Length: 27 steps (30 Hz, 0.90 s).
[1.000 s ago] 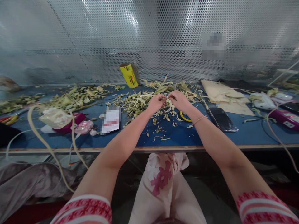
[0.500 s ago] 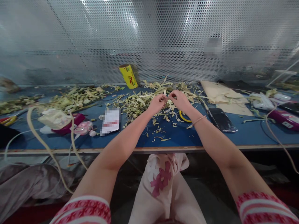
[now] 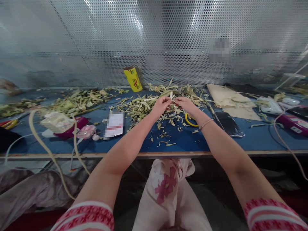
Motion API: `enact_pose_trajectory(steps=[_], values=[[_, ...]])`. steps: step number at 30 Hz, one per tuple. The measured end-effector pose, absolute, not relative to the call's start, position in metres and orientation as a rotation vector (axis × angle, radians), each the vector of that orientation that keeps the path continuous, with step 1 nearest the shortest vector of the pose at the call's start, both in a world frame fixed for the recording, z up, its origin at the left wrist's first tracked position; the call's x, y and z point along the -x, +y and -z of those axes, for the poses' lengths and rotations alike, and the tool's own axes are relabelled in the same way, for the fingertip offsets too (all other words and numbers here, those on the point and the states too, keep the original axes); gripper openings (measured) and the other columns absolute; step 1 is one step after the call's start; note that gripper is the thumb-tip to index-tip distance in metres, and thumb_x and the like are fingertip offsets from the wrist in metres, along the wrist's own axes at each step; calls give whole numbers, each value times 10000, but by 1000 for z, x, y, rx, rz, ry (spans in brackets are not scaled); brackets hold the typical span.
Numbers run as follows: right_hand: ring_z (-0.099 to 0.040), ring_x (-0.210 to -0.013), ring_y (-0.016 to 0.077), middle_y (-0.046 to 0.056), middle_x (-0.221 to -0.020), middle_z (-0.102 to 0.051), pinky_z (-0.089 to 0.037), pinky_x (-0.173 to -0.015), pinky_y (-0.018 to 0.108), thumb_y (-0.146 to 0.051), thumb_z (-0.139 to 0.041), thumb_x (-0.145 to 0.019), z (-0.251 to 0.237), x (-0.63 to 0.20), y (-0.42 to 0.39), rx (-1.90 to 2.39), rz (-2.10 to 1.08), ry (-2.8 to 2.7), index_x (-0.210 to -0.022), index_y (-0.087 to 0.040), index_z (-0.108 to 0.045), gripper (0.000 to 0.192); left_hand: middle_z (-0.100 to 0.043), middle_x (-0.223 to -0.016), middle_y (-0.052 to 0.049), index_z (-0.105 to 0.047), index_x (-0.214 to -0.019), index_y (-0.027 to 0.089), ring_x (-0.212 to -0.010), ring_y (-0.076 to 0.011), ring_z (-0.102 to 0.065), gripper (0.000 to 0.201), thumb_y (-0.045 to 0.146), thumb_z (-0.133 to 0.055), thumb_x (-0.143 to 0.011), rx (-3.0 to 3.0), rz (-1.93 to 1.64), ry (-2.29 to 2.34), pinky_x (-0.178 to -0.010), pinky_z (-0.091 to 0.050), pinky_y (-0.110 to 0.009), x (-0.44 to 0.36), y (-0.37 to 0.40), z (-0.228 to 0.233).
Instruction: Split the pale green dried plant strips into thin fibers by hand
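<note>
My left hand and my right hand meet fingertip to fingertip above a heap of dried plant scraps. Between the fingertips a pale plant strip sticks up, with its ends spread apart. Both hands are closed in a pinch on this strip. Curled pale shreds lie on the blue tabletop just below them. Near my right wrist is a yellow ring, partly covered by the forearm.
A yellow tube leans at the back before a perforated metal wall. Phones lie on both sides. Left are another plant pile and a purple device; right, cardboard. A hose hangs over the edge.
My right hand has dropped slightly and its fingers lie flatter. The pale strip now shows more clearly above the fingertips. My left hand has barely shifted.
</note>
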State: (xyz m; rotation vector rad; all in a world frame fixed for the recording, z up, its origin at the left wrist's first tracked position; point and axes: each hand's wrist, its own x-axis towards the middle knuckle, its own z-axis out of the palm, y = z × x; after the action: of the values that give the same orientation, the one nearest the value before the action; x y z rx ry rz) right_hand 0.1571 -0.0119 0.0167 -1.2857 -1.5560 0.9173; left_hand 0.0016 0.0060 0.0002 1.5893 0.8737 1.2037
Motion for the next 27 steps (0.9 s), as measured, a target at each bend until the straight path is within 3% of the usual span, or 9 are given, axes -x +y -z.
enact_pose_trajectory(steps=[4,10,18,27], values=[[-565,-682,127,3,-691,-616,-417,-640,240,-280,-552,-830,-14,-160,-7,1289,-874,-1627,-699,-173,-580,172,-528,-656,14,-540,-726,163,-598,-87,-528,165,284,-629,-794,-1575,-1220,880,-584,-482,-222,-1,5,-1],[-480,-602,125,-10,-634,-560,-389,-615,262,-282,-585,-777,-18,-165,-6,1302,-448,-1733,-738,-167,-617,125,-531,-592,24,-537,-682,163,-532,-83,-512,170,285,-615,-773,-1549,-1210,957,-534,-463,-218,-2,6,-1],[-576,-795,176,67,-865,-656,-462,-754,310,-183,-544,-813,-16,-159,-11,1054,-167,-1927,-820,-170,-640,97,-487,-482,37,-504,-623,172,-473,-95,-489,163,224,-572,-761,-1953,-1193,1070,-520,-377,-232,-4,0,-2],[-577,-920,215,104,-983,-638,-483,-825,370,-79,-438,-768,-12,-165,-15,869,-129,-2139,-1016,-169,-606,312,-533,-582,15,-550,-704,160,-548,-111,-506,119,243,-534,-788,-2152,-1180,1075,-542,-372,-229,-7,-2,-5]])
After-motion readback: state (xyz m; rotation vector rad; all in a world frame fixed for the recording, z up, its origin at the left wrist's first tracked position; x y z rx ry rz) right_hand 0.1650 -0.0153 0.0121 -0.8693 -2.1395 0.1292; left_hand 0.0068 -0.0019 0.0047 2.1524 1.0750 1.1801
